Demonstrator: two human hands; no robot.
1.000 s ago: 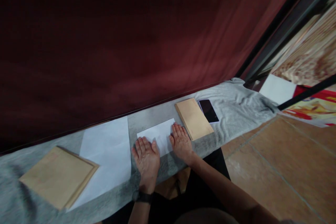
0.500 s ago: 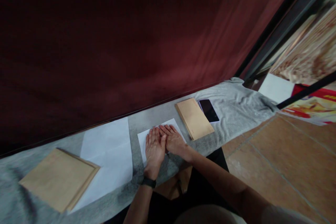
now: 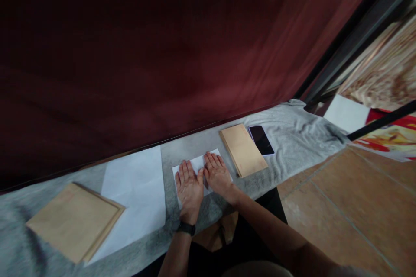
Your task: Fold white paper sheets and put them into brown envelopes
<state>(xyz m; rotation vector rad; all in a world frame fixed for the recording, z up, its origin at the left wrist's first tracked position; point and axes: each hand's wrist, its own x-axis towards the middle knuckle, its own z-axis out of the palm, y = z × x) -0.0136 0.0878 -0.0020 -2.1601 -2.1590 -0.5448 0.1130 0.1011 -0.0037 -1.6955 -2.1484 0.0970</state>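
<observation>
A small sheet of white paper (image 3: 198,162), seemingly folded, lies on the grey cloth in front of me. My left hand (image 3: 189,188) rests flat on its left part, fingers stretched out, a dark band on the wrist. On its right part lies my right hand (image 3: 217,176), also flat with fingers extended. The two thumbs are close together near the middle of the paper. Both palms hide much of the sheet. Just right of my right hand is a stack of brown envelopes (image 3: 244,150).
A black-screened phone (image 3: 261,140) lies beyond the envelopes. Larger white paper (image 3: 136,190) is spread at left, partly under another pile of brown envelopes (image 3: 73,220). The grey cloth (image 3: 292,125) covers a narrow bench against a dark red surface (image 3: 162,52). Tiled floor (image 3: 351,199) shows at right.
My hands have moved apart on the paper, from nearly overlapping to side by side, and white paper now shows between them. The view has shifted slightly.
</observation>
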